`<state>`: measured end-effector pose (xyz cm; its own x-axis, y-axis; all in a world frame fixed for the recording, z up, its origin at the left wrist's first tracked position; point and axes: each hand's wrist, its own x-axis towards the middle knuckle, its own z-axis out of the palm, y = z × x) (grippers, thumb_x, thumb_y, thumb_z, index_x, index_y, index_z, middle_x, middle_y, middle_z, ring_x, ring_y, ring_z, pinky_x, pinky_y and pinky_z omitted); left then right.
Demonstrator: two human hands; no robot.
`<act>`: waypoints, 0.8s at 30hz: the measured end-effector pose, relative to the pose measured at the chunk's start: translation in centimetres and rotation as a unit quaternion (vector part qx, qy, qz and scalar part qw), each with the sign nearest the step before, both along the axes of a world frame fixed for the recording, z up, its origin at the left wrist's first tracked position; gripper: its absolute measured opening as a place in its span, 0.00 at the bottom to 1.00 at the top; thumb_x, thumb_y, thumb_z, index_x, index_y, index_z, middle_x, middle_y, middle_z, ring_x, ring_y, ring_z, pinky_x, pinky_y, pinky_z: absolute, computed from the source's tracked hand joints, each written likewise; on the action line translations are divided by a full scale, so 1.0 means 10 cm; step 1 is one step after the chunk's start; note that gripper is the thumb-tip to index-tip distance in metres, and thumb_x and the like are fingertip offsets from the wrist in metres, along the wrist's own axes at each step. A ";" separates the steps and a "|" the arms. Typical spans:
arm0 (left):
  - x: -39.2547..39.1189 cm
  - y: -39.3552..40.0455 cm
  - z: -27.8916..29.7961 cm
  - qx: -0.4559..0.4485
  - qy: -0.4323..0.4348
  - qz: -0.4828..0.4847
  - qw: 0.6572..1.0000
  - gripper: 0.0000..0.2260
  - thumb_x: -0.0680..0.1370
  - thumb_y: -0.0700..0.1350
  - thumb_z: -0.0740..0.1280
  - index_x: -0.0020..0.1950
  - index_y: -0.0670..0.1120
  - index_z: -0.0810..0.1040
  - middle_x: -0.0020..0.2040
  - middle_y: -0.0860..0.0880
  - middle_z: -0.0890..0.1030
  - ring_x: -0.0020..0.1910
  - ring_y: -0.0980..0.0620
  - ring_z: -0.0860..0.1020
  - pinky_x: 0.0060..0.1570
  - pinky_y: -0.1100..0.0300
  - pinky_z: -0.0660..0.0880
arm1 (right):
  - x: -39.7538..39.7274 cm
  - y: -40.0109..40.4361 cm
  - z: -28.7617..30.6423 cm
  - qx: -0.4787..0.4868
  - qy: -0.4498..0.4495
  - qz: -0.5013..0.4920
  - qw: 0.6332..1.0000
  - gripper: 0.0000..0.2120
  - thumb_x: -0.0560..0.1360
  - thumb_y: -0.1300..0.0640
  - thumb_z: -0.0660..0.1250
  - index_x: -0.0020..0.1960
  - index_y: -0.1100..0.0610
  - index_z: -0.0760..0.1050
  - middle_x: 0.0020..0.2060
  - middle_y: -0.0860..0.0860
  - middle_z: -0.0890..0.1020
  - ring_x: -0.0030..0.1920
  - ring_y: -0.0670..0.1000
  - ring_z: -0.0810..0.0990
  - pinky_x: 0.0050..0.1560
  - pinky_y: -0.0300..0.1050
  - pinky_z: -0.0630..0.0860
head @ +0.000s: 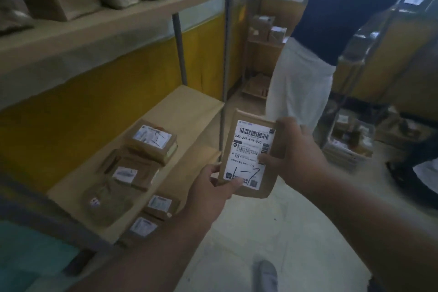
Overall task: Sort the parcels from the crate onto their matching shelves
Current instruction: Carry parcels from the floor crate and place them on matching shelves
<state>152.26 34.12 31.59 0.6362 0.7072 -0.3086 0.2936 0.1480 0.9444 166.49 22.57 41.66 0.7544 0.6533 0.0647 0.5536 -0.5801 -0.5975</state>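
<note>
While both thumbs press its white label, the left hand (214,184) pinches the flat brown parcel's (248,156) lower corner and the right hand (292,149) wraps its right edge, beside the cardboard-lined lower shelf (189,111).

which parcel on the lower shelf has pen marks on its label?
The box farthest back on the lower shelf, resting on top of another parcel. Its white label carries dark handwritten strokes; the labels of the other parcels there show only print.
</note>
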 end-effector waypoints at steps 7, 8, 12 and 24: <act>0.65 0.55 -0.13 -0.008 0.025 0.192 0.981 0.18 0.71 0.46 0.79 0.58 0.47 0.79 0.48 0.49 0.86 0.40 0.53 0.83 0.34 0.65 0.79 | 1.02 1.15 -0.29 -0.010 0.041 0.152 0.987 0.35 0.68 0.52 0.78 0.67 0.41 0.61 0.61 0.48 0.73 0.55 0.51 0.80 0.47 0.49 0.83; 0.72 0.65 -0.14 -0.012 0.026 0.213 0.977 0.17 0.71 0.47 0.79 0.56 0.49 0.80 0.47 0.50 0.86 0.39 0.53 0.83 0.35 0.64 0.79 | 1.12 1.34 -0.32 -0.010 0.041 0.172 0.984 0.35 0.68 0.52 0.78 0.67 0.41 0.61 0.60 0.48 0.74 0.54 0.51 0.80 0.47 0.50 0.83; 0.82 1.04 -0.28 -0.041 0.070 0.283 0.956 0.27 0.61 0.63 0.79 0.56 0.57 0.78 0.50 0.54 0.85 0.45 0.53 0.85 0.47 0.50 0.83 | 1.34 2.04 -0.41 -0.030 0.025 0.251 0.967 0.35 0.70 0.50 0.77 0.69 0.44 0.61 0.59 0.49 0.73 0.53 0.50 0.76 0.49 0.49 0.79; 1.42 2.05 -0.45 -0.062 0.131 0.320 0.936 0.27 0.62 0.67 0.75 0.55 0.55 0.77 0.52 0.51 0.84 0.49 0.47 0.84 0.53 0.49 0.82 | 2.00 3.78 -0.77 -0.116 0.025 0.384 0.916 0.37 0.69 0.48 0.78 0.71 0.45 0.62 0.59 0.50 0.75 0.53 0.50 0.76 0.49 0.46 0.73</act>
<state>166.45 54.59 27.06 -0.0159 0.8660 -0.4999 0.3266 0.4770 0.8160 186.49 60.42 33.94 0.0654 0.9841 -0.1650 0.8271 -0.1459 -0.5428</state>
